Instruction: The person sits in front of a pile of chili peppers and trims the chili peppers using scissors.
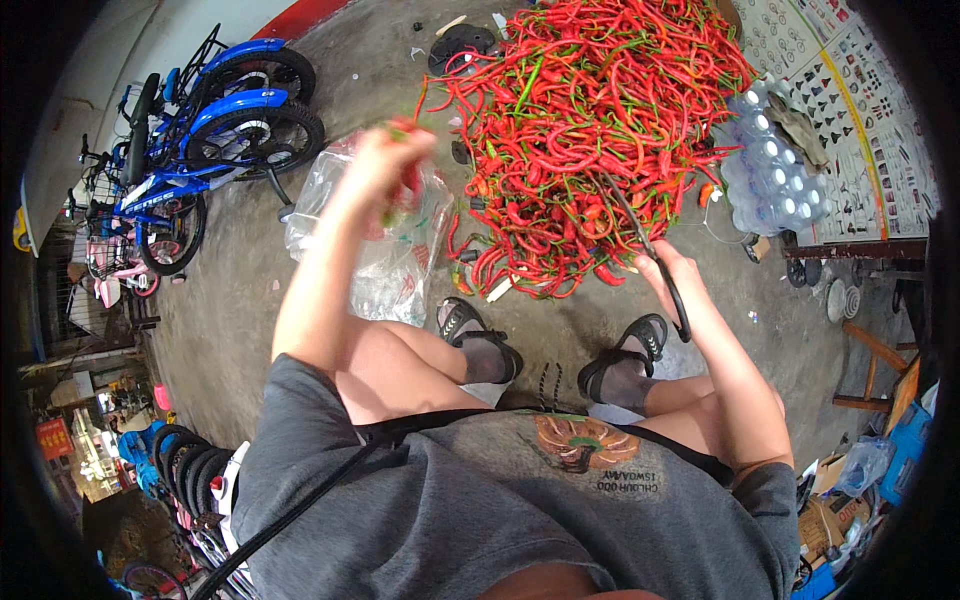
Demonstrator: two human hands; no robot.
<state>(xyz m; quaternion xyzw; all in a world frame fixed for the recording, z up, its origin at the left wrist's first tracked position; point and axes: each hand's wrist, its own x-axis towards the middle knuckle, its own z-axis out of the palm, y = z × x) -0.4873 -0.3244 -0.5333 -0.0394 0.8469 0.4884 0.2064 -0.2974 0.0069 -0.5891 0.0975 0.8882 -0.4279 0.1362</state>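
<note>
A large heap of red chili peppers (590,130), some with green stems, lies on the floor in front of me. My right hand (672,272) is closed around a pair of scissors (632,215) with dark handles, its blades pointing over the heap's near right side. To the left of the heap, my left hand (398,152) is raised above a clear plastic bag (385,280). It is blurred by motion, with its fingers closed; red and green chili peppers show at it. Some of the red beneath this hand may lie in the bag; I cannot tell.
Blue bicycles (215,130) stand at the left. Shrink-wrapped bottles (775,170) sit right of the heap, by a poster-covered panel (860,110). A wooden stool (880,360) is at the far right. My sandaled feet (480,335) rest close to the heap's near edge.
</note>
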